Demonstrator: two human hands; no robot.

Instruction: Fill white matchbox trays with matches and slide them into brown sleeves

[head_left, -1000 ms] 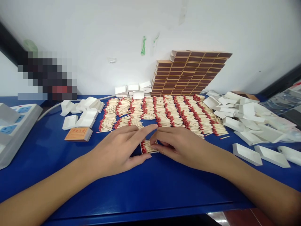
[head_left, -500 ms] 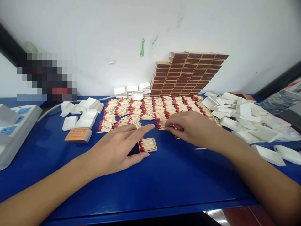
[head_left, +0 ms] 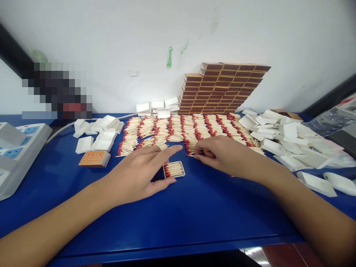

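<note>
My left hand [head_left: 140,171] rests on the blue table with thumb and index finger spread apart around a small white matchbox tray [head_left: 184,171]. Inside this tray lie red-headed matches [head_left: 174,169], their heads toward my palm. The thumb lies along the tray's near edge; whether it touches is hard to tell. At the front of the match rows, my right hand [head_left: 215,152] is closed in a pinch on the end of a match [head_left: 190,155]. The curled fingers partly hide what else they may hold. Rows of loose matches [head_left: 175,132] stretch behind both hands.
Brown-sided matchboxes [head_left: 221,90] stand stacked against the wall. White trays lie in a heap [head_left: 289,137] at right and a smaller group [head_left: 104,139] at left, beside an orange matchbox [head_left: 94,158]. A power strip [head_left: 33,155] sits far left; a white cable runs behind.
My right hand has dipped slightly toward me, its fingers curling tighter near the front match. My left hand and the filled tray keep their place; the view has shifted a little.
</note>
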